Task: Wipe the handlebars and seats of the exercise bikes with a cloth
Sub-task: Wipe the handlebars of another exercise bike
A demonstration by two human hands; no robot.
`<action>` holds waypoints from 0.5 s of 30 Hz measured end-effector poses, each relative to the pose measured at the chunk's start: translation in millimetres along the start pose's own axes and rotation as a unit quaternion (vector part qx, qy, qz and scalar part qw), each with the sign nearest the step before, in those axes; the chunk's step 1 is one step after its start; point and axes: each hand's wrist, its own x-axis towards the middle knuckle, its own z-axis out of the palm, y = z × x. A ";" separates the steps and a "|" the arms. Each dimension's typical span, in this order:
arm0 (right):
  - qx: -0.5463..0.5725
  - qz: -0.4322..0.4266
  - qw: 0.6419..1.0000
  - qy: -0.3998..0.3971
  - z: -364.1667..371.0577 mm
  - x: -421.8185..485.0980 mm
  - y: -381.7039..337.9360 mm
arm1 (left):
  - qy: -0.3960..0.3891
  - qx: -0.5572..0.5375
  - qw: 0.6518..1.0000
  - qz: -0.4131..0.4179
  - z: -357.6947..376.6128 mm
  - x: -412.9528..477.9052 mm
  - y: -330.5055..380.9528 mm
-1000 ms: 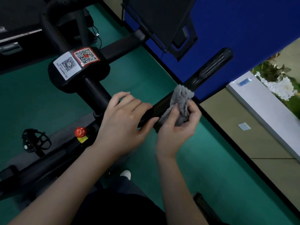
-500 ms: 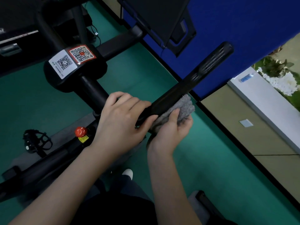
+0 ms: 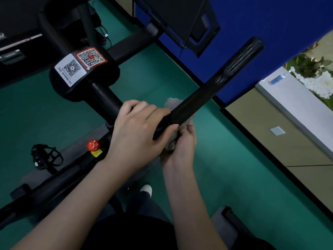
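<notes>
Gripping the inner end of the black handlebar (image 3: 216, 82), your left hand (image 3: 138, 134) has its fingers curled over the top and its thumb along the near side. Your right hand (image 3: 182, 143) sits just beneath the bar, clenched round the grey cloth (image 3: 172, 143), which is bunched against the bar's underside. The bar hides the cloth's middle, and a tuft shows past its far edge. Your left hand covers the spot where the bar meets the bike's stem (image 3: 104, 100).

Beyond the stem, the black housing (image 3: 84, 78) carries two stickers side by side: a white QR sticker (image 3: 70, 69) and a red-bordered QR sticker (image 3: 91, 57); the small print along the white one is too fine to read. Lower on the frame sits a red knob (image 3: 93, 144) with a yellow label (image 3: 96, 153) touching it, its writing illegible. A black pedal (image 3: 45, 156) hangs near the left edge of the green floor (image 3: 234, 159).

A black screen mount (image 3: 180, 17) hangs near the bar's ridged far end, against the blue wall (image 3: 270, 24). On the white ledge (image 3: 297, 105) at the right a blue bottle (image 3: 276, 79) lies at its far end, beside greenery (image 3: 310, 67). Your white shoe (image 3: 146, 189) shows between your forearms.
</notes>
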 end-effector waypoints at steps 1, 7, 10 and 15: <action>-0.001 0.007 1.000 -0.008 0.1 -1.6 0.3 | -0.001 0.001 1.000 0.000 -0.1 0.0 0.1; -0.025 0.044 0.998 -0.023 -9.1 -15.1 -1.0 | -0.003 0.004 1.000 0.000 -0.2 0.1 0.6; 0.009 0.009 1.000 0.006 3.1 -5.9 -12.2 | -0.011 0.003 1.000 0.004 -1.0 0.1 0.0; -0.011 -0.083 0.993 0.080 9.0 -1.2 -9.4 | -0.017 -0.015 1.000 -0.004 -4.7 2.1 1.0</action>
